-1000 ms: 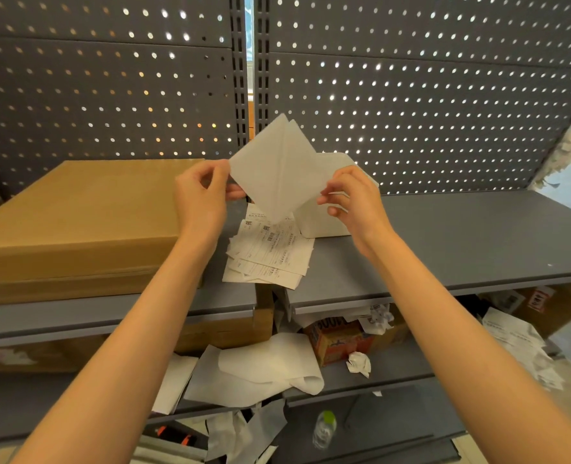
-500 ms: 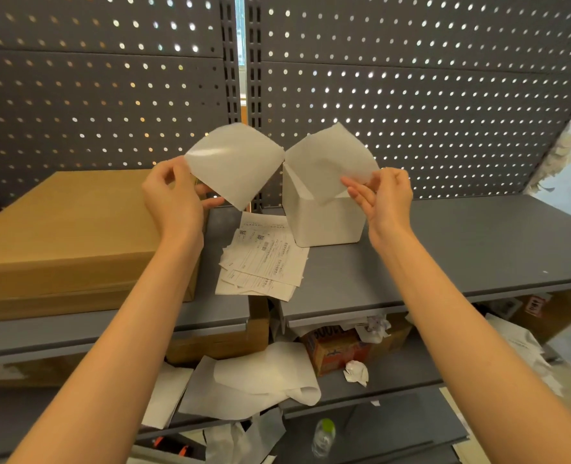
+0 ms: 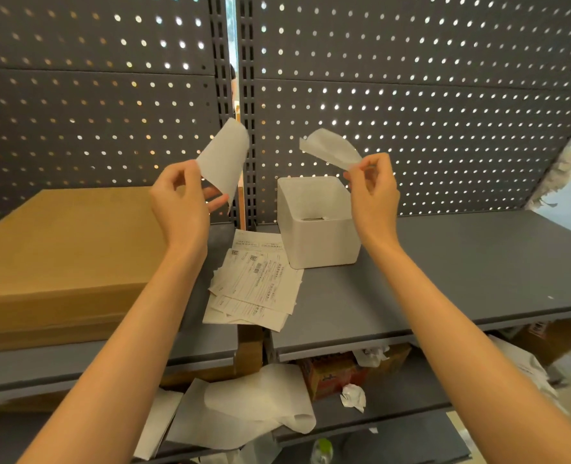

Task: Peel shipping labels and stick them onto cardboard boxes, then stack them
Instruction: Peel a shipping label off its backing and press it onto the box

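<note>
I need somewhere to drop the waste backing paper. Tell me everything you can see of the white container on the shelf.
The white container is a small open-topped box with rounded corners and plain matte walls, plastic or foam by the look. It stands upright on the grey shelf, close to the perforated back panel, apart from both hands. Something thin and flat lies at its bottom; I cannot tell what. Its lower left corner sits beside the pile of printed labels, perhaps touching it.

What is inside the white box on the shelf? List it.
Through the open top of the white box, only bare white inner walls and a thin dark strip low at the bottom show. What that strip is cannot be told; the front wall hides most of the floor.
</note>
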Motion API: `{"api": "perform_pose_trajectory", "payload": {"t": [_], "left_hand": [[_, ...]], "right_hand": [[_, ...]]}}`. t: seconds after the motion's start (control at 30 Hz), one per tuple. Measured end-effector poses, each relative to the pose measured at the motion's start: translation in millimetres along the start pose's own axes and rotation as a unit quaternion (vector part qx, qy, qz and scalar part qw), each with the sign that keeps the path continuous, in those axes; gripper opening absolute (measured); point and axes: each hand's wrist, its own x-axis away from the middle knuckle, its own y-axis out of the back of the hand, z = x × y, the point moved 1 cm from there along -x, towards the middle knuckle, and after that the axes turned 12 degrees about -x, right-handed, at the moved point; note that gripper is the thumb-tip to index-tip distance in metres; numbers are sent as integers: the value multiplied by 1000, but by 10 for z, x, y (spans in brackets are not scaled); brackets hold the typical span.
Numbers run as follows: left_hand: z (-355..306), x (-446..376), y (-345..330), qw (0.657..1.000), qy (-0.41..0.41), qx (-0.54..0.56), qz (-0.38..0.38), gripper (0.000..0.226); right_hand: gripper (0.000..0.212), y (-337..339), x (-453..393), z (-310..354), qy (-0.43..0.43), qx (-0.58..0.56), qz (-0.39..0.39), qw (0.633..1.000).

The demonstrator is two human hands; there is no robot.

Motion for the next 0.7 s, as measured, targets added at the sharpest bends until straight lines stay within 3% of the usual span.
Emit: {"api": "perform_pose_trajectory", "payload": {"t": [0.2, 0.27, 0.37, 0.43, 0.53, 0.63, 0.7], "left_hand": [[34, 52, -101, 999, 5, 13, 33, 14], [56, 85, -130, 999, 7, 13, 35, 13], [77, 116, -164, 999, 11, 8, 38, 13], [86, 141, -179, 999, 10, 3, 41, 15], [87, 209, -193, 998, -19, -25, 55, 18], [47, 338, -214, 992, -80, -56, 76, 14], [6, 446, -232, 986, -123, -72, 83, 13]], "right_hand": [[3, -35, 67, -254, -28, 193, 155, 968], [3, -35, 86, -303, -27, 251, 168, 953], [21, -31, 80, -277, -31, 271, 174, 946], [26, -22, 86, -234, -26, 252, 167, 953], [15, -39, 129, -120, -10, 173, 158, 972], [12, -129, 172, 62, -101, 25, 171, 980], [18, -205, 196, 171, -192, -92, 171, 962]]}}
